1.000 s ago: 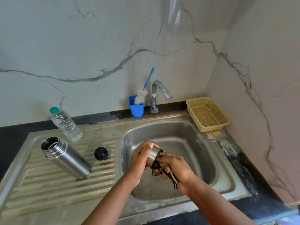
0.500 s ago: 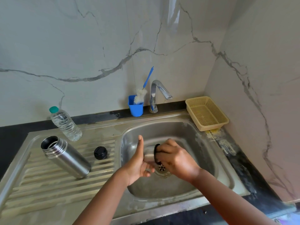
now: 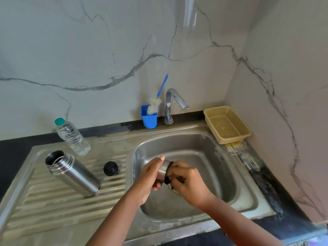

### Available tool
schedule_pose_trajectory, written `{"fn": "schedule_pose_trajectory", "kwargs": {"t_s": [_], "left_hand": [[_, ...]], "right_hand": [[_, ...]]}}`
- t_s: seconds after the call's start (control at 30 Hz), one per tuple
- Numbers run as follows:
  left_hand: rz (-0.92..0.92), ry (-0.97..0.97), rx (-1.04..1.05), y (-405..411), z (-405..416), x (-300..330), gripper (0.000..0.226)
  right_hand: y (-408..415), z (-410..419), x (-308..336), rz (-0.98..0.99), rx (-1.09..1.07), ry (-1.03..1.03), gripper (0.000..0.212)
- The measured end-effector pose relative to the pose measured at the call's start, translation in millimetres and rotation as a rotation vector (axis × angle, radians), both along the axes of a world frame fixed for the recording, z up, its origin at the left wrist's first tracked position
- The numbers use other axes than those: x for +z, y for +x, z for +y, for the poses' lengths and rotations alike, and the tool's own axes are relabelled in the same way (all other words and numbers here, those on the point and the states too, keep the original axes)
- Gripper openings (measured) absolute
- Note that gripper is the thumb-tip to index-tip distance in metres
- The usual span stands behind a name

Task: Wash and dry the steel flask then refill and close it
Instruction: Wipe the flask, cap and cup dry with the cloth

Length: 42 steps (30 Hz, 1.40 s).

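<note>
The left hand (image 3: 150, 176) curls round a steel cup lid (image 3: 163, 170) over the sink (image 3: 221, 167); the right hand (image 3: 188, 181) pinches a dark scrubber (image 3: 170, 174) against its rim. The open steel flask (image 3: 71, 172) lies well left on the drainboard.

silver flask (image 3: 74, 173), black stopper (image 3: 110, 168), blue cup (image 3: 149, 119), beige basket (image 3: 229, 137), grey-veined white wall (image 3: 106, 50).
</note>
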<state>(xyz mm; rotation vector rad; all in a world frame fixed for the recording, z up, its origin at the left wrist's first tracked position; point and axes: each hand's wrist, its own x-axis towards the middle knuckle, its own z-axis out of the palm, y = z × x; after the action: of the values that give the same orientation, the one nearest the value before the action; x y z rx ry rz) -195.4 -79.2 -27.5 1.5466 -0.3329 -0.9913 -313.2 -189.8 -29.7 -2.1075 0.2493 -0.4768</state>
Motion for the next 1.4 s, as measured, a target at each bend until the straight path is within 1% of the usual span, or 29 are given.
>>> {"fn": "schedule_pose_trajectory", "kwargs": {"t_s": [0.07, 0.1, 0.13, 0.17, 0.2, 0.23, 0.3, 0.33, 0.4, 0.43, 0.5, 0.53, 0.6, 0.67, 0.7, 0.73, 0.77, 0.83, 0.87, 0.9, 0.93, 1.0, 1.03, 1.07, 1.1, 1.17, 1.27, 1.33, 1.4], "left_hand": [[0.140, -0.015, 0.072, -1.9, -2.2, 0.6, 0.039], [0.222, -0.024, 0.107, -3.6, -3.4, 0.3, 0.038], [0.297, -0.029, 0.133, -4.9, -4.6, -0.9, 0.039], [0.364, -0.027, 0.140, -5.6, -5.2, -0.9, 0.040], [0.421, -0.018, 0.127, -4.8, -5.8, -0.6, 0.041], [0.467, -0.007, 0.098, -3.3, -5.8, 0.7, 0.041], [0.488, 0.016, 0.026, -0.3, -6.2, 6.2, 0.042], [0.451, 0.030, -0.001, 1.4, -6.5, 8.2, 0.044], [0.304, 0.067, -0.068, 5.7, -5.9, 11.6, 0.056], [0.239, 0.080, -0.118, 8.1, -4.9, 13.1, 0.067], [0.161, 0.098, -0.214, 13.2, -1.8, 11.7, 0.089], [0.140, 0.098, -0.230, 14.4, 0.3, 10.1, 0.092], [0.134, 0.009, -0.203, 12.7, 3.3, 6.4, 0.083], [0.111, -0.107, -0.124, 9.7, 2.6, 2.5, 0.066], [0.083, -0.125, -0.087, 9.5, 1.3, 0.3, 0.065], [0.057, -0.132, -0.060, 9.3, 0.4, -1.2, 0.066], [0.037, -0.135, -0.036, 8.5, -0.2, -1.0, 0.065], [0.015, -0.130, 0.001, 6.5, -0.3, -2.8, 0.052], [0.010, -0.116, 0.022, 5.8, -0.3, -3.7, 0.047], [0.012, -0.095, 0.045, 4.7, -0.9, -3.4, 0.044], [0.032, -0.072, 0.073, 4.2, -1.8, -3.8, 0.041], [0.131, -0.029, 0.136, 2.1, -5.0, -7.2, 0.037], [0.200, -0.010, 0.167, -0.4, -6.5, -7.8, 0.036], [0.269, 0.006, 0.188, -3.5, -7.6, -8.5, 0.037], [0.331, 0.018, 0.197, -6.4, -8.8, -8.9, 0.039], [0.406, 0.026, 0.187, -8.6, -9.2, -8.6, 0.044], [0.404, 0.046, 0.176, -6.2, -9.3, -7.0, 0.044], [0.374, 0.046, 0.206, -6.0, -10.6, -8.0, 0.042], [0.299, 0.024, 0.225, -4.5, -11.7, -10.0, 0.039]], "right_hand": [[0.5, -11.1, -9.9, -0.124, 0.120, -0.631, 0.024], [1.8, -19.0, -10.9, -0.191, 0.187, -0.891, 0.023], [2.9, -26.8, -8.3, -0.262, 0.251, -1.113, 0.022], [4.2, -33.3, -3.4, -0.330, 0.303, -1.285, 0.022], [5.6, -39.1, 1.3, -0.384, 0.342, -1.395, 0.021], [6.4, -43.7, 5.8, -0.425, 0.365, -1.447, 0.019], [7.2, -48.4, 8.6, -0.457, 0.352, -1.458, 0.017], [7.1, -47.3, 7.7, -0.440, 0.320, -1.423, 0.016], [7.6, -43.9, 3.3, -0.344, 0.242, -1.246, 0.015], [7.8, -41.9, 1.2, -0.286, 0.189, -1.109, 0.015], [7.7, -39.5, -1.4, -0.178, 0.071, -0.753, 0.018], [7.3, -36.3, -0.7, -0.124, 0.005, -0.532, 0.021], [6.3, -27.1, 6.0, -0.029, -0.105, 0.038, 0.027], [6.2, -19.2, 14.4, 0.043, -0.112, 0.611, 0.025], [5.5, -16.6, 16.5, 0.076, -0.101, 0.784, 0.021], [4.5, -14.9, 16.8, 0.116, -0.090, 0.856, 0.017], [3.4, -12.4, 16.5, 0.145, -0.074, 0.846, 0.014], [3.1, -7.7, 14.7, 0.154, -0.036, 0.714, 0.011], [3.5, -5.9, 12.4, 0.124, -0.025, 0.570, 0.012], [3.9, -5.6, 7.9, 0.063, -0.007, 0.314, 0.016], [4.4, -7.1, 2.2, 0.000, 0.018, -0.032, 0.020], [5.4, -19.3, -9.1, -0.114, 0.102, -0.723, 0.023], [5.5, -28.0, -9.3, -0.177, 0.163, -1.002, 0.022], [5.2, -35.2, -4.7, -0.256, 0.225, -1.214, 0.022], [4.9, -40.5, 1.6, -0.321, 0.269, -1.352, 0.021], [4.5, -46.6, 10.8, -0.392, 0.280, -1.452, 0.020], [4.1, -43.7, -2.2, -0.359, 0.194, -1.427, 0.022], [5.5, -34.4, -13.7, -0.237, 0.108, -1.274, 0.020], [7.0, -25.4, -20.3, -0.120, 0.022, -0.995, 0.019]]}}
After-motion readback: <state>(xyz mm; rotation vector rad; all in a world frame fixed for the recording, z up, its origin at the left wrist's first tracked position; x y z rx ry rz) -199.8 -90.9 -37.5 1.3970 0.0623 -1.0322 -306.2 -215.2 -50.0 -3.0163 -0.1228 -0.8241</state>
